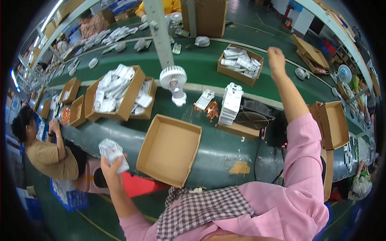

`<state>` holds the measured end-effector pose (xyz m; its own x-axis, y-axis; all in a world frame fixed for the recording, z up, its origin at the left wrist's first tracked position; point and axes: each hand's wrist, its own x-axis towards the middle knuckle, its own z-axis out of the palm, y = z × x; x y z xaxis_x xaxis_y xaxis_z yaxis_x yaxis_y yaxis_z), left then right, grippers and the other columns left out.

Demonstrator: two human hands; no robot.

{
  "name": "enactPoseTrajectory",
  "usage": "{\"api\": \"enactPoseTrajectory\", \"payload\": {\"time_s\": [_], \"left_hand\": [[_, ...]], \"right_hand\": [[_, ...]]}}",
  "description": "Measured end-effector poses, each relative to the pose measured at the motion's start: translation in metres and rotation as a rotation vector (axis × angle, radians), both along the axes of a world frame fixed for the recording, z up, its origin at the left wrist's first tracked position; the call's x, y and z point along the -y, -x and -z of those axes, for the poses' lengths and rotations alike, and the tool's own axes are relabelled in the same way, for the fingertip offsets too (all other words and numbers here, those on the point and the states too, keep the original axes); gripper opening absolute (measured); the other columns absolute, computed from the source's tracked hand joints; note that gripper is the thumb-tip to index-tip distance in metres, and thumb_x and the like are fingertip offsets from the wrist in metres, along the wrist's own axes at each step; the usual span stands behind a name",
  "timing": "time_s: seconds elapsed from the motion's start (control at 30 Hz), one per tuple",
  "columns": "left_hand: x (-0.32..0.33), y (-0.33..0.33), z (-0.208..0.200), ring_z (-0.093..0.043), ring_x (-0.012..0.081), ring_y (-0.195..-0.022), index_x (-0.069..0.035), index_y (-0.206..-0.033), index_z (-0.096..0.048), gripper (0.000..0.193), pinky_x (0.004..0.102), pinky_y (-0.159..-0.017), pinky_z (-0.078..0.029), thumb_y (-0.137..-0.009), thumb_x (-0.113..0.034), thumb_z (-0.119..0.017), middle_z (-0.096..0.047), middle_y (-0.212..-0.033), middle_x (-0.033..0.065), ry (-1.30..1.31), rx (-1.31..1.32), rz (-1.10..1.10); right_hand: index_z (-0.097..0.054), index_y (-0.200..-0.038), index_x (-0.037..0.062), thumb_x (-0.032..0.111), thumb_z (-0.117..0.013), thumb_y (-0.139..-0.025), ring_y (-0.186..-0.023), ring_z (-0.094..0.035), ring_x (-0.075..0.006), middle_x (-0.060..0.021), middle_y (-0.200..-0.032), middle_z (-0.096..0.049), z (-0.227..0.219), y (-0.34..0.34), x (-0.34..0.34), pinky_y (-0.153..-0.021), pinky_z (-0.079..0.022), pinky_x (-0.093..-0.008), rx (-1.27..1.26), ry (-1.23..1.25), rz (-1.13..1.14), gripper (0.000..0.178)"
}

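In my left hand [111, 169], fingers wrapped round it, is a white plastic casing [113, 153], perhaps several nested together. My right arm reaches far out over the green conveyor belt [193, 56]. At its end my right hand [276, 62] is closed, and whatever it may hold is hidden. Just left of that hand stands a cardboard box of white casings [257, 80]. A shallow cardboard tray [169, 150] with nothing in it lies on the bench before me, right of my left hand. Beyond it a white handheld fan [173, 82] stands upright.
A stack of white casings [231, 100] stands by a black fan [253, 116]. Copper-coloured small parts [212, 110] lie beside it. Boxes full of casings [114, 92] stand at left, near a seated co-worker [50, 152]. A metal post [159, 36] rises at the bench's far side.
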<state>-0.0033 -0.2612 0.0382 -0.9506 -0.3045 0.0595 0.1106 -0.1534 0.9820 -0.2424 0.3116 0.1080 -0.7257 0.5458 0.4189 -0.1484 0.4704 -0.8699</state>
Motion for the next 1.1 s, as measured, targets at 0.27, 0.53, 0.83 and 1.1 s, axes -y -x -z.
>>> {"api": "enactPoseTrajectory", "payload": {"time_s": [0.27, 0.53, 0.83, 1.1], "left_hand": [[0.025, 0.016, 0.025, -0.062, 0.0252, -0.088, -0.001, -0.124, -0.050, 0.046, 0.0376, -0.075, -0.052, -0.083, -0.012, -0.065, -0.062, -0.104, 0.0138, -0.638, 0.027, 0.141], [0.033, -0.009, 0.053, -0.062, 0.0272, -0.083, -0.001, -0.120, -0.054, 0.043, 0.0389, -0.073, -0.052, -0.081, -0.012, -0.066, -0.063, -0.101, 0.0144, -0.851, 0.084, 0.203], [0.091, -0.006, 0.057, -0.062, 0.0259, -0.085, -0.001, -0.117, -0.056, 0.040, 0.0380, -0.077, -0.052, -0.081, -0.013, -0.067, -0.064, -0.099, 0.0132, -0.833, 0.043, 0.193], [0.120, 0.039, 0.044, -0.062, 0.0274, -0.091, 0.002, -0.116, -0.057, 0.037, 0.0415, -0.085, -0.052, -0.083, -0.014, -0.065, -0.064, -0.103, 0.0146, -0.838, -0.080, 0.165]], "right_hand": [[-0.058, -0.107, -0.0003, 0.017, -0.062, -0.083, -0.086, -0.061, -0.0274, -0.0158, -0.094, -0.062, 0.004, -0.158, 0.216, -0.079, -0.049, -0.0382, -0.016, -0.672, -0.907, 0.029], [-0.049, -0.112, -0.0010, 0.021, -0.057, -0.083, -0.081, -0.067, -0.0343, -0.0199, -0.086, -0.067, 0.083, -0.164, 0.267, -0.072, -0.052, -0.0490, 0.498, -1.184, -0.728, 0.037], [-0.049, -0.115, -0.0025, 0.023, -0.058, -0.079, -0.075, -0.065, -0.0412, -0.0245, -0.078, -0.065, 0.057, -0.255, 0.180, -0.069, -0.051, -0.0518, 0.855, -1.103, -0.680, 0.046], [-0.067, -0.094, -0.0030, 0.041, -0.063, -0.082, -0.079, -0.066, -0.0377, -0.0217, -0.082, -0.067, -0.029, -0.261, 0.196, -0.072, -0.052, -0.0460, 0.907, -1.283, -0.752, 0.046]]}}
